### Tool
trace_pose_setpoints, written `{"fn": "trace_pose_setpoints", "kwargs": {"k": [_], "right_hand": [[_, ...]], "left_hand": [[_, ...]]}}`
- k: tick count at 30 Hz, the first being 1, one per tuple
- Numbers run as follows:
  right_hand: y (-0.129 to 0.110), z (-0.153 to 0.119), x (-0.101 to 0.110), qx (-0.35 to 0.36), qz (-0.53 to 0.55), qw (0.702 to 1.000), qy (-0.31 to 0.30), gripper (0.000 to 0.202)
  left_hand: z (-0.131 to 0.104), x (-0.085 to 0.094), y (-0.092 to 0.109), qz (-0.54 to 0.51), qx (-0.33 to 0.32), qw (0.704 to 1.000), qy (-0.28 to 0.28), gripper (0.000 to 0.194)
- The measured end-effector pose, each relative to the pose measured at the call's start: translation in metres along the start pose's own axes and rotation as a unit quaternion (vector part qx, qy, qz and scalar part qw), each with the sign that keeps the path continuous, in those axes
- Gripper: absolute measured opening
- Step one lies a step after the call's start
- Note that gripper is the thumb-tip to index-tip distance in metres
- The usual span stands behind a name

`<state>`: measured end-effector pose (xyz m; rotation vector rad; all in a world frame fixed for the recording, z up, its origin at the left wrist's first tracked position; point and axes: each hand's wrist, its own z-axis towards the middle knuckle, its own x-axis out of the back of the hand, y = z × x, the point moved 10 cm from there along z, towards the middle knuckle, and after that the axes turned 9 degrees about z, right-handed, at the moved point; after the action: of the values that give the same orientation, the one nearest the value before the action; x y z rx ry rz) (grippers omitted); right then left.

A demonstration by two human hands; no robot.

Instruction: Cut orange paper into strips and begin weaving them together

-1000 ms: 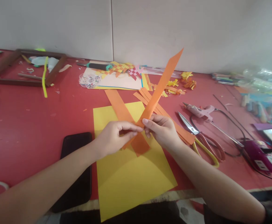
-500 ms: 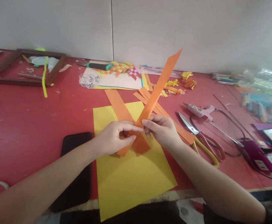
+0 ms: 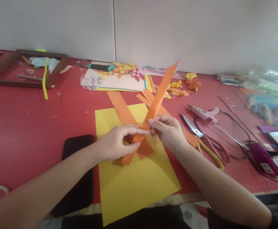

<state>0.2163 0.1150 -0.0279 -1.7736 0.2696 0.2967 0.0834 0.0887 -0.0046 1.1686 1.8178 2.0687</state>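
Between my two hands I hold an orange paper strip, slanting up to the right. My left hand grips its lower part between thumb and fingers. Higher up, the thumb and fingers of my right hand pinch the same strip. Beneath it, a second orange strip lies slantwise across a yellow paper sheet, its middle partly hidden by my left hand and the held strip. More orange strips lie in a stack beyond my right hand, partly covered by it.
Scissors with red and yellow handles lie to the right, beside a pink glue gun with a cord. A black phone is at left. Farther back are a wooden frame, a cutter and paper scraps.
The held strip has shifted down, its top end dropping lower and to the left. My right hand has moved slightly right along with it; my left hand has stayed nearly in place.
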Motion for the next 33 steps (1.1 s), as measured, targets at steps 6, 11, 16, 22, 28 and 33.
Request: {"fn": "trace_pose_setpoints", "kwargs": {"k": [6,11,16,22,28,33], "right_hand": [[-0.007,0.002,0.010,0.015,0.014,0.999,0.036,0.038],[-0.005,0.002,0.007,0.006,0.013,1.000,0.026,0.037],[0.007,-0.001,-0.004,-0.030,0.006,0.999,-0.017,0.036],[0.018,-0.007,-0.019,-0.043,-0.006,0.996,-0.074,0.030],[0.015,-0.003,-0.010,-0.045,0.001,0.998,-0.034,0.030],[0.013,-0.003,-0.009,-0.048,-0.001,0.999,-0.027,0.035]], "left_hand": [[-0.002,-0.002,-0.001,0.027,0.012,1.000,-0.010,0.039],[-0.002,-0.004,-0.002,-0.004,0.007,1.000,-0.015,0.033],[0.000,0.003,0.001,-0.020,-0.019,0.999,0.025,0.024],[0.002,0.007,-0.004,-0.064,0.003,0.996,0.064,0.014],[0.001,0.000,-0.008,-0.077,0.014,0.996,0.041,0.014],[0.001,-0.001,-0.006,-0.076,0.001,0.996,0.037,0.017]]}}
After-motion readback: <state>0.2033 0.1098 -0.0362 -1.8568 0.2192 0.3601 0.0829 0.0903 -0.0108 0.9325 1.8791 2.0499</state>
